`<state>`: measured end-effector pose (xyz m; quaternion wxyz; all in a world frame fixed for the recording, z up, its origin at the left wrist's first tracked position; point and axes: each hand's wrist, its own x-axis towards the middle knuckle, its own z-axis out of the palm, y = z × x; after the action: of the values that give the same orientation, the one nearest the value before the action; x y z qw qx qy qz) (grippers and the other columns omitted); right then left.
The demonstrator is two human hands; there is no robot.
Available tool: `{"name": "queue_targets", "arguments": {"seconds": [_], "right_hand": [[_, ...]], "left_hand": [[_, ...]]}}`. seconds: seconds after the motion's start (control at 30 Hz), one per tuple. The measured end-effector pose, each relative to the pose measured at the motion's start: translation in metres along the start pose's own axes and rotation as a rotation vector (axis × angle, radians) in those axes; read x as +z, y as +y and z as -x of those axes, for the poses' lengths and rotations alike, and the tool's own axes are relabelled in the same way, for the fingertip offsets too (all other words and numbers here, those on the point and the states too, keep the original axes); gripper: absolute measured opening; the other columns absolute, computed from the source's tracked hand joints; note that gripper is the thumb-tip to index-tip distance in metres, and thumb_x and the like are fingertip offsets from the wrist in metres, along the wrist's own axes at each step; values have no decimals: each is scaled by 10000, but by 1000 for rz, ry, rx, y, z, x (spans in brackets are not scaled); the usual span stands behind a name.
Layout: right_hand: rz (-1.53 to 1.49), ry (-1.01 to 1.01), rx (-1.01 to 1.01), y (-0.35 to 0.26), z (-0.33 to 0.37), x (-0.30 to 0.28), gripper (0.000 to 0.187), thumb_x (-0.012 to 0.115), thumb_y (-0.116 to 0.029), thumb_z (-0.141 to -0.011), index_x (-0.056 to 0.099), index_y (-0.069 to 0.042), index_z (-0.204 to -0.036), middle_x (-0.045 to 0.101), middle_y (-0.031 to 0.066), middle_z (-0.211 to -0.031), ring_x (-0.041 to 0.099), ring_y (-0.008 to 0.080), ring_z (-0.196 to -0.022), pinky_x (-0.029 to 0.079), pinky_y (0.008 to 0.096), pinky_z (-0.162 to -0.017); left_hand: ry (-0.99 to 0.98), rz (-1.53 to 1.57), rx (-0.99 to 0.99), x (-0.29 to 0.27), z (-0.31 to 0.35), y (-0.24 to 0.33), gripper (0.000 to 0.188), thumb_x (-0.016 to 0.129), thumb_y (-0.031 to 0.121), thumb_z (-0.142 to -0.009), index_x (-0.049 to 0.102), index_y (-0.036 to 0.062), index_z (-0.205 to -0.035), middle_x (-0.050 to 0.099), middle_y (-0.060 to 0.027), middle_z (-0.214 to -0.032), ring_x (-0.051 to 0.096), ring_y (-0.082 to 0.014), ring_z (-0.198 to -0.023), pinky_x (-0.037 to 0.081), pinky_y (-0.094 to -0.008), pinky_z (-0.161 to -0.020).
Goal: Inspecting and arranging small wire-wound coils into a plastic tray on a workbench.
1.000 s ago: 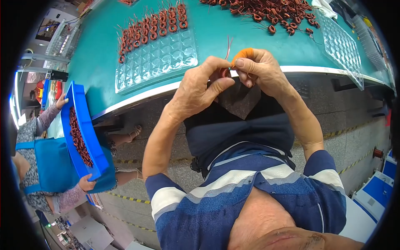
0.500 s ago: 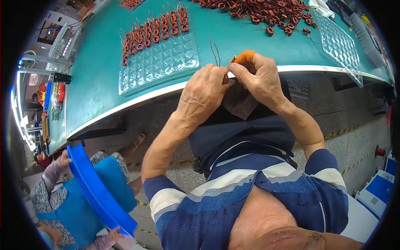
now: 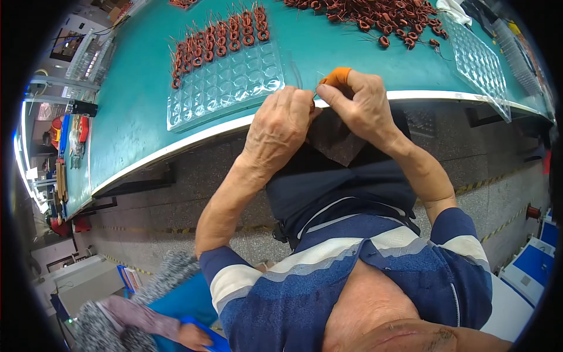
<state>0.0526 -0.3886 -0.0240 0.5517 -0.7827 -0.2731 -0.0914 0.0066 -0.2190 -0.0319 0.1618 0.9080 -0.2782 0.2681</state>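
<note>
Just over the table's front edge, my left hand (image 3: 280,122) is closed around a small copper-wound ring coil (image 3: 312,109). Only a sliver of the coil shows past the fingertips. Beside it, my right hand (image 3: 359,108) is closed in a pinch, thumb against the index finger, which wears an orange finger cover (image 3: 336,77). What looks like a thin wire lead of the coil runs into this pinch, mostly hidden by the fingers. Beyond my left hand lies a clear plastic tray (image 3: 229,97) with round pockets, its far rows filled with upright copper coils (image 3: 220,44).
A heap of loose copper coils (image 3: 384,20) covers the far right of the green table (image 3: 132,126). Another clear tray (image 3: 478,61) overhangs the front edge at the right. At lower left, another person (image 3: 146,311) is close to my left elbow with a blue object.
Both hands have shifted slightly left, and the wires above my left hand have blurred and moved left. The other person has moved nearer to my left side, carrying the blue object mostly out of sight.
</note>
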Motion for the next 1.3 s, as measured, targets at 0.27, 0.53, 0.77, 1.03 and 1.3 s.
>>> {"name": "queue_targets", "arguments": {"seconds": [0.27,0.53,0.77,1.03,1.3], "right_hand": [[-530,-88,345,-11,-6,-9,180,664,-134,-826,661,44,-804,599,25,-587,561,72,-550,431,221,-481],[-518,-126,164,3,-6,10,424,736,-234,-840,584,44,-1121,635,84,-894,628,141,-805,526,260,-738],[-617,-129,101,7,-2,24,400,718,-197,-851,576,19,-1157,635,70,-941,623,162,-910,500,310,-855],[-722,-77,191,15,-9,33,342,714,-234,-864,625,9,-1086,659,77,-931,610,130,-883,502,280,-813],[18,66,-81,56,-54,-5,273,655,-234,-902,665,-3,-1047,686,48,-857,611,111,-718,499,245,-641]], "left_hand": [[299,1366,-443,12,13,17,337,670,127,-890,440,3,-1102,596,-108,-906,599,-147,-754,502,-261,-701],[398,1439,-523,17,16,22,381,505,158,-985,349,-22,-1283,568,-89,-887,563,-135,-756,482,-259,-709],[387,1431,-616,21,16,20,300,484,206,-1000,519,-37,-1171,570,-61,-821,538,-117,-677,440,-234,-610],[325,1374,-725,26,23,18,270,480,204,-1002,543,-25,-1131,545,-43,-771,511,-108,-645,415,-220,-579],[652,974,-672,1,50,-27,174,483,136,-996,441,85,-1157,563,-73,-745,530,-131,-608,439,-255,-576]]}}
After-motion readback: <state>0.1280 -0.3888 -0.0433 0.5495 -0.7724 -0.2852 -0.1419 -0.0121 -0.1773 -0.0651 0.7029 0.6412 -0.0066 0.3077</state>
